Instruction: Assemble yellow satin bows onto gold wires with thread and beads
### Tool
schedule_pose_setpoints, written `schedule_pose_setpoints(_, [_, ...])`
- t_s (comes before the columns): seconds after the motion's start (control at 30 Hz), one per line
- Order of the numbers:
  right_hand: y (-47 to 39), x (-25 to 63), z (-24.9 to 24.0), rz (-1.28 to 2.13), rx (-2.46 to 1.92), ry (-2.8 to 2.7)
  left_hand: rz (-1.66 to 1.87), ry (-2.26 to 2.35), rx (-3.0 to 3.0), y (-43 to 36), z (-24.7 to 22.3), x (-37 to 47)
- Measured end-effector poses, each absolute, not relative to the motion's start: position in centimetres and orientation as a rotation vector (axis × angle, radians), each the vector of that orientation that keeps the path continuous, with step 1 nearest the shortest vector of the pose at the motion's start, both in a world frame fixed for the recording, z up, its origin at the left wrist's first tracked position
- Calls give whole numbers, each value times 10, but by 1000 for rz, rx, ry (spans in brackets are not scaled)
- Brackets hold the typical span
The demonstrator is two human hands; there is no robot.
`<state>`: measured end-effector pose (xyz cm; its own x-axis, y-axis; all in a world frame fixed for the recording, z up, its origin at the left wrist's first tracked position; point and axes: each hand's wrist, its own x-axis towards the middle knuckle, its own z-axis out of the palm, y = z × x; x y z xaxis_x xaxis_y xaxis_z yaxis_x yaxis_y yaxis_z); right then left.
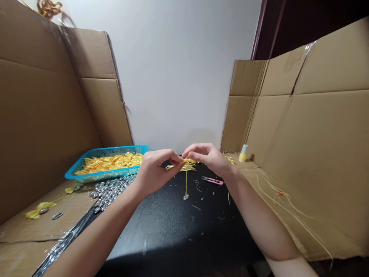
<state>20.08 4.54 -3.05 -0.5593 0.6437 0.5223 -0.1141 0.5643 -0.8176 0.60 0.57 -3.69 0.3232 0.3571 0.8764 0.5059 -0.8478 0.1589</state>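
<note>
Out in front of me, my left hand and my right hand meet fingertip to fingertip. Between them they pinch a small folded piece of yellow ribbon, partly hidden by the fingers. A yellow cord runs down from beneath the hands, and a shiny silver bead is at its lower end. Whether the cord is joined to the ribbon I cannot tell. Behind the fingers lies a pile of thin yellow strands. Pink thread snips lie on the black surface near my right wrist.
A blue basket of yellow ribbon pieces stands at back left, with many silver beads before it. A yellow bow lies far left. At right are a thread cone and loose cords. Cardboard walls flank both sides.
</note>
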Motion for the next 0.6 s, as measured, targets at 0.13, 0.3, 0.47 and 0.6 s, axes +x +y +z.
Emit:
schedule_pose_setpoints(0.13, [45,198,-32,1108,-498,-1925,-1487,-823,-2414,14,-41,8])
schedule_pose_setpoints(0.3, [46,186,-39,1099,-527,-1780,-1538,-821,-2419,24,-47,9])
schedule_pose_setpoints(0.47, [58,180,-43,1304,-499,-1463,-1465,-785,-2606,26,-49,11])
schedule_pose_setpoints(0.6, [68,190,-41,1445,-549,-1304,-1354,-800,-2838,24,-54,20])
